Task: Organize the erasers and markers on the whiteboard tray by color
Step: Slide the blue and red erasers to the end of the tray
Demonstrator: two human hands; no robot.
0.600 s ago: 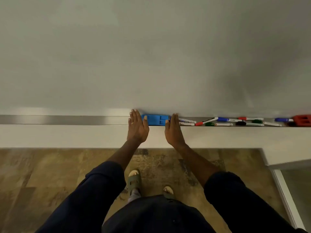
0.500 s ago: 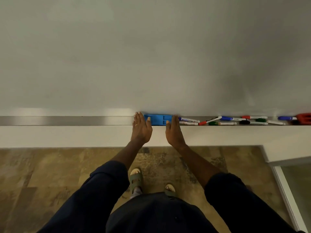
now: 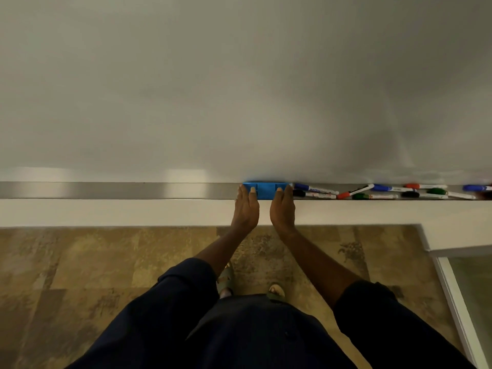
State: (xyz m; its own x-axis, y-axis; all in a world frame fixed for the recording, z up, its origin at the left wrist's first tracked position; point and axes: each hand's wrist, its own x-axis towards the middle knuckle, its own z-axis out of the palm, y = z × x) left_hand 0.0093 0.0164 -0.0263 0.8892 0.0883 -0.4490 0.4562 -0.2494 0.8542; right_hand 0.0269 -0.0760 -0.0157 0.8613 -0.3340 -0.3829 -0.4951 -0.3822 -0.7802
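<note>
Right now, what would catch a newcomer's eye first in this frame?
The bright blue eraser on the metal tray, framed by the left hand and right hand with fingertips at its two ends. To its right lies a jumble of mixed-colour markers; the tray's left stretch is bare metal below a blank whiteboard.

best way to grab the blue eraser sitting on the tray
Take the blue eraser by its two short ends, coming in from the front over the tray lip. It lies lengthwise against the board, so its back is blocked; the left hand and right hand already bracket it.
</note>
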